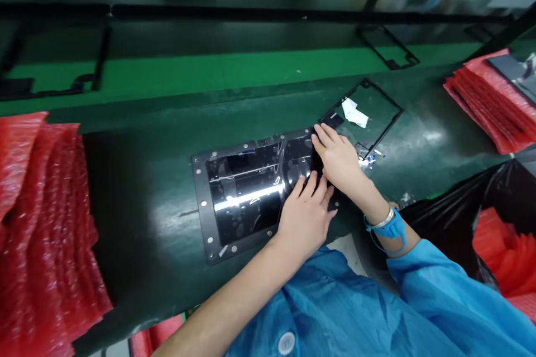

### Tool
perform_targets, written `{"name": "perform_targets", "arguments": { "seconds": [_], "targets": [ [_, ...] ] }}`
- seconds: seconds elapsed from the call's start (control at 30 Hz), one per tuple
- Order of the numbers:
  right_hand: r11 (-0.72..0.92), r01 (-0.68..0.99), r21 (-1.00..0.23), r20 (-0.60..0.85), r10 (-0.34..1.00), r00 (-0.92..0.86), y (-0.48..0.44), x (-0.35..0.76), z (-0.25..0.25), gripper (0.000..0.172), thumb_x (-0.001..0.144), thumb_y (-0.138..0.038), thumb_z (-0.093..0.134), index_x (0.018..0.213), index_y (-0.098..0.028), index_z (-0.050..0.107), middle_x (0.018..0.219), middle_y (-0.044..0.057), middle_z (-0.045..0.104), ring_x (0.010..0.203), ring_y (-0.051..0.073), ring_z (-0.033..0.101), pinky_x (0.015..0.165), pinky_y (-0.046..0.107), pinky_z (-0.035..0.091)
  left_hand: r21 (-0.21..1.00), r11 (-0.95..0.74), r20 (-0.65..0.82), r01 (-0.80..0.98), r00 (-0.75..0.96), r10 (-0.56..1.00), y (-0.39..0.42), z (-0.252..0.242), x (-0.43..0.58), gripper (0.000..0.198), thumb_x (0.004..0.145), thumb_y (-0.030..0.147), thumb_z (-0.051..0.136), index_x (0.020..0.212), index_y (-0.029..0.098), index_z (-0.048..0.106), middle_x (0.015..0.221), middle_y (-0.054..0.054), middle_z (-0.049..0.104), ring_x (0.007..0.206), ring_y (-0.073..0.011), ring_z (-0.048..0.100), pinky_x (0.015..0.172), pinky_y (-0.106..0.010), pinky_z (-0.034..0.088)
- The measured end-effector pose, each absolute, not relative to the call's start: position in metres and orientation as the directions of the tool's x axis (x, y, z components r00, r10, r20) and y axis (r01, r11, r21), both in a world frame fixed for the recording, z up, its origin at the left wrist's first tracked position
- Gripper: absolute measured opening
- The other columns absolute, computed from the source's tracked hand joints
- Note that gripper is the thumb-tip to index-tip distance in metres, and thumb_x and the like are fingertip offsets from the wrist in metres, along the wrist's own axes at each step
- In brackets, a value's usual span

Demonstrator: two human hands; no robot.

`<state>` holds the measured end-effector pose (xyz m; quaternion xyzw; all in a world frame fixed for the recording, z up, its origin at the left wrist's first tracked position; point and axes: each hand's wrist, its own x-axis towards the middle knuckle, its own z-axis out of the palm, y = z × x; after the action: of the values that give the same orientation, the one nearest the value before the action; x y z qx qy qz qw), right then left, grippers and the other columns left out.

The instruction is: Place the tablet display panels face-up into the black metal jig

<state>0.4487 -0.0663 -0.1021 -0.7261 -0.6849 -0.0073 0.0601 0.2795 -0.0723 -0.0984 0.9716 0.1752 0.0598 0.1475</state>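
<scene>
A glossy black screen panel point(247, 195) with shiny, wrinkled reflections lies in a flat dark grey fixture point(204, 217) dotted with round silver studs. My left hand point(305, 215) rests on the panel's lower right part, fingers spread and pointing away from me. Against the panel's upper right end lies my right hand point(339, 159), its fingers stretched out over the edge; the thumb is mostly hidden. A blue band with a metal clasp point(389, 226) circles my right wrist. Just beyond that hand is a thin black frame point(387, 128) with a crumpled white scrap point(354, 113) on it.
Red bubble-wrap sheets are stacked at the left point(46, 234), and another red stack point(489, 100) stands at the far right. A black plastic bag point(452, 206) holds red wrap point(505, 251) at lower right. More thin black frames point(391, 47) lie on the green strip behind.
</scene>
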Motion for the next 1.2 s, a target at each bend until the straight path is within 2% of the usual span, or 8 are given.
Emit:
{"name": "perform_targets", "arguments": {
  "seconds": [0.1, 0.3, 0.53, 0.73, 0.87, 1.0, 1.1, 1.2],
  "targets": [
    [-0.064, 0.980, -0.190, 0.130, 0.987, 0.089, -0.075, 0.457, -0.100, 0.062, 0.081, 0.002, 0.042, 0.135, -0.019, 0.060, 0.148, 0.011, 0.051, 0.140, 0.030, 0.040, 0.105, 0.053, 0.042, 0.371, -0.876, 0.072, 0.310, 0.930, 0.359, -0.050, -0.090, 0.276, 0.039, 0.097, 0.032, 0.045, 0.127, 0.017, 0.064, 0.139, -0.010, 0.059, 0.132, -0.0290, 0.050, 0.114, -0.049, 0.035],
    [-0.153, 0.830, -0.536, 0.369, 0.842, 0.394, -0.124, 0.473, -0.105, 0.047, 0.092, -0.013, 0.039, 0.125, -0.030, 0.068, 0.127, 0.004, 0.068, 0.123, 0.025, 0.057, 0.103, 0.052, 0.047, 0.378, -0.676, 0.263, 0.633, 0.626, 0.734, 0.003, -0.092, 0.267, 0.041, 0.094, 0.030, 0.047, 0.130, 0.019, 0.061, 0.120, -0.016, 0.065, 0.124, -0.0357, 0.052, 0.112, -0.061, 0.027],
    [-0.154, 0.786, -0.599, 0.370, 0.817, 0.442, -0.145, 0.444, -0.125, 0.032, 0.095, -0.028, 0.048, 0.115, -0.025, 0.073, 0.122, 0.010, 0.070, 0.119, 0.030, 0.058, 0.102, 0.054, 0.047, 0.335, -0.605, 0.250, 0.722, 0.551, 0.797, 0.027, -0.084, 0.270, 0.031, 0.090, 0.039, 0.051, 0.098, 0.016, 0.071, 0.100, -0.016, 0.065, 0.107, -0.0384, 0.055, 0.097, -0.055, 0.040],
    [-0.111, 0.518, -0.848, 0.219, 0.816, 0.534, -0.141, 0.429, -0.112, 0.023, 0.089, -0.045, 0.057, 0.090, -0.033, 0.076, 0.104, 0.004, 0.074, 0.113, 0.032, 0.062, 0.104, 0.055, 0.045, 0.617, -0.356, 0.062, 0.702, 0.408, 0.911, 0.037, -0.051, 0.260, 0.021, 0.084, 0.043, 0.061, 0.077, 0.024, 0.065, 0.085, -0.006, 0.071, 0.089, -0.0311, 0.064, 0.081, -0.041, 0.043],
    [-0.139, 0.242, -0.960, 0.006, 0.857, 0.516, -0.146, 0.420, -0.102, 0.022, 0.082, -0.053, 0.064, 0.074, -0.034, 0.071, 0.074, -0.002, 0.069, 0.075, 0.026, 0.068, 0.073, 0.043, 0.059, 0.755, -0.281, 0.062, 0.592, 0.362, 0.930, 0.033, -0.040, 0.250, 0.019, 0.080, 0.040, 0.064, 0.070, 0.024, 0.063, 0.078, -0.002, 0.072, 0.083, -0.0257, 0.065, 0.074, -0.035, 0.040],
    [-0.119, 0.079, -0.990, -0.062, 0.854, 0.517, -0.132, 0.421, -0.098, 0.040, 0.077, -0.063, 0.065, 0.072, -0.023, 0.065, 0.056, -0.004, 0.057, 0.039, 0.013, 0.050, 0.035, 0.026, 0.044, 0.767, -0.282, 0.108, 0.577, 0.317, 0.942, 0.033, -0.032, 0.242, 0.020, 0.080, 0.039, 0.066, 0.069, 0.023, 0.063, 0.074, 0.000, 0.070, 0.077, -0.0212, 0.064, 0.070, -0.032, 0.040],
    [-0.050, -0.025, -0.998, -0.056, 0.846, 0.530, -0.091, 0.434, -0.083, 0.045, 0.066, -0.062, 0.076, 0.066, -0.020, 0.061, 0.053, -0.005, 0.051, 0.039, 0.009, 0.047, 0.034, 0.021, 0.040, 0.785, -0.299, 0.173, 0.543, 0.270, 0.947, 0.056, -0.024, 0.241, 0.021, 0.083, 0.040, 0.064, 0.072, 0.022, 0.065, 0.077, 0.000, 0.071, 0.079, -0.0190, 0.065, 0.073, -0.029, 0.045],
    [0.006, 0.058, -0.998, 0.034, 0.867, 0.498, -0.028, 0.447, -0.059, 0.043, 0.071, -0.057, 0.077, 0.069, -0.017, 0.063, 0.060, -0.004, 0.055, 0.048, 0.010, 0.052, 0.041, 0.022, 0.046, 0.789, -0.293, 0.278, 0.540, 0.112, 0.954, 0.105, -0.016, 0.239, 0.022, 0.092, 0.038, 0.053, 0.100, 0.021, 0.066, 0.106, -0.004, 0.071, 0.101, -0.0185, 0.064, 0.090, -0.028, 0.046]
  ]
}}
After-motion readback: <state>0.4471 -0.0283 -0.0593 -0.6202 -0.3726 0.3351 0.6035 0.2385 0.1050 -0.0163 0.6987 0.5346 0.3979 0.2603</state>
